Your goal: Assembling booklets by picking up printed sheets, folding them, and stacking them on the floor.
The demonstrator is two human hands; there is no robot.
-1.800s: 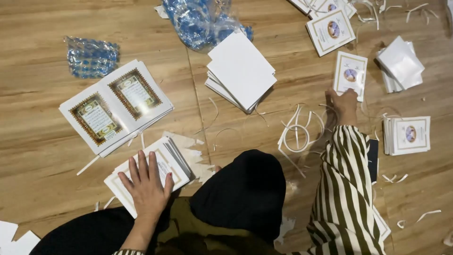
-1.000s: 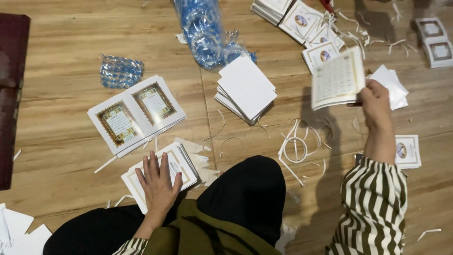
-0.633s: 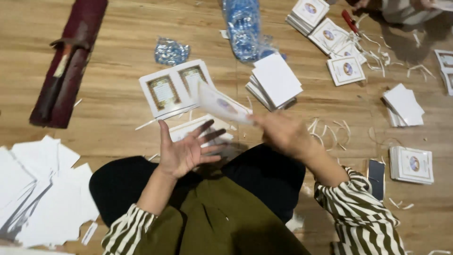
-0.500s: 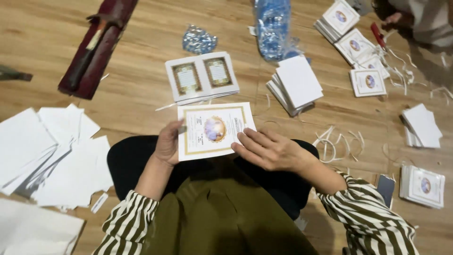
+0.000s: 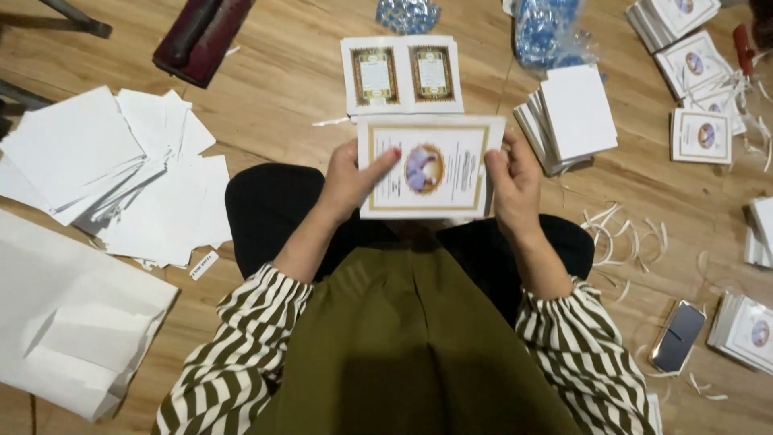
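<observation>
My left hand [image 5: 348,181] and right hand [image 5: 512,184] hold a printed sheet [image 5: 427,167] by its side edges, fingers clamped, above my lap.

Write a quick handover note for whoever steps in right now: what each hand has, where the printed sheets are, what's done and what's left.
Left hand: grips the left edge of the gold-bordered printed sheet, thumb on its face.
Right hand: grips the sheet's right edge.
The sheet is held flat over the lap.
Just beyond it on the wooden floor lies an open sheet with two framed panels; a blank white card stack sits to the right.
Done: stacks of finished booklets far right.
Left: loose white paper pile on the left; the held sheet is not yet folded.
</observation>
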